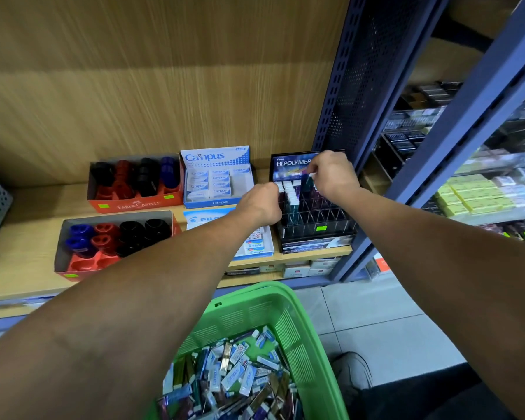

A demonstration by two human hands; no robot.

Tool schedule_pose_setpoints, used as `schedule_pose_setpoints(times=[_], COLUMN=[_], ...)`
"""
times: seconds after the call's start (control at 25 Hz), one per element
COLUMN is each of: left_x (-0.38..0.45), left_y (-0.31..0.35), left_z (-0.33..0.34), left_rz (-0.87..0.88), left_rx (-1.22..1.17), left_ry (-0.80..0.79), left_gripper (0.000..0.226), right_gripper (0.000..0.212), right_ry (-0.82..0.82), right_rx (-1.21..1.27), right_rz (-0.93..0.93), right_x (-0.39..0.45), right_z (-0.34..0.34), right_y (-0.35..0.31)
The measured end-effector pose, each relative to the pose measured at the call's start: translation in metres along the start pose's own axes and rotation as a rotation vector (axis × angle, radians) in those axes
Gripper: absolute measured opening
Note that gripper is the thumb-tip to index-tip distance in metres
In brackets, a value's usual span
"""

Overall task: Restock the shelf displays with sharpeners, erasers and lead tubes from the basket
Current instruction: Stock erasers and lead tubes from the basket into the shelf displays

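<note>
Green basket (288,304) nearest, below both arms; heap of erasers and lead tubes inside, "Campus" sleeves legible. Left hand (259,204) at rack's left edge, fingers curled onto upright tubes (288,192), exact grip hidden. Right hand (334,174) further back, nearer empty slots; fingertips pinch white-capped tube, long axis seemingly upright, slots directly beneath. Rack (315,219) header reads "HI-POLYMER". Left of rack: "PILOT" and "Campus" eraser boxes (215,177); "FABER-CASTELL" sharpener tray (134,204).

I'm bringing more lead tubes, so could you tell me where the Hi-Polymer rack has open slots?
The Hi-Polymer rack has open slots in its front rows and right side. Its back-left, by the left hand and right hand, is crowded.
</note>
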State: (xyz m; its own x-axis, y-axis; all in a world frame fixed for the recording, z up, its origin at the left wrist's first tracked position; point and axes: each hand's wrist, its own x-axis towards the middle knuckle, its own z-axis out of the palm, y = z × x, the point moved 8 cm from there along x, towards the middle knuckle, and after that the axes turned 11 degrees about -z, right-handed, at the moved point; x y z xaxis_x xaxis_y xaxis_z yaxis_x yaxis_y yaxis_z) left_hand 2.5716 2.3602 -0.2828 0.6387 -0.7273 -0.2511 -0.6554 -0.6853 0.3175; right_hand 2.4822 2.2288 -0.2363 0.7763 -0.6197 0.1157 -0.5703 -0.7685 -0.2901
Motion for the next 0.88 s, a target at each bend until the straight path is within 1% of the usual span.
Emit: schedule_pose_setpoints(times=[0.16,0.36,0.48,0.6,0.72,0.8,0.88], left_x=[0.003,0.002,0.000,-0.011,-0.035,-0.060,-0.090], left_y=[-0.008,-0.016,-0.017,-0.016,-0.019,-0.033,-0.053], left_z=[0.000,-0.005,-0.010,-0.022,-0.036,-0.036,-0.028], left_rz=[-0.016,-0.053,-0.052,-0.009,0.043,0.029,-0.005], left_rx=[-0.053,-0.157,-0.188,-0.235,-0.271,-0.323,-0.363], left_ry=[0.031,0.056,0.071,0.102,0.157,0.186,0.199], left_gripper=[0.017,0.023,0.026,0.028,0.030,0.027,0.023], right_gripper=[0.027,0.037,0.037,0.033,0.028,0.028,0.029], right_ry=[-0.052,-0.004,-0.010,-0.003,0.105,0.162,0.121], right_rx=[-0.053,-0.052,-0.026,-0.002,0.068,0.159,0.252], right_rz=[-0.022,0.003,0.037,0.050,0.022,-0.040,-0.108], right_x=[0.005,0.005,0.003,-0.003,-0.023,-0.050,-0.085], right_z=[0.010,0.014,0.013,0.005,-0.009,-0.010,0.006], right_y=[-0.003,-0.002,0.001,-0.005,-0.028,-0.057,-0.090])
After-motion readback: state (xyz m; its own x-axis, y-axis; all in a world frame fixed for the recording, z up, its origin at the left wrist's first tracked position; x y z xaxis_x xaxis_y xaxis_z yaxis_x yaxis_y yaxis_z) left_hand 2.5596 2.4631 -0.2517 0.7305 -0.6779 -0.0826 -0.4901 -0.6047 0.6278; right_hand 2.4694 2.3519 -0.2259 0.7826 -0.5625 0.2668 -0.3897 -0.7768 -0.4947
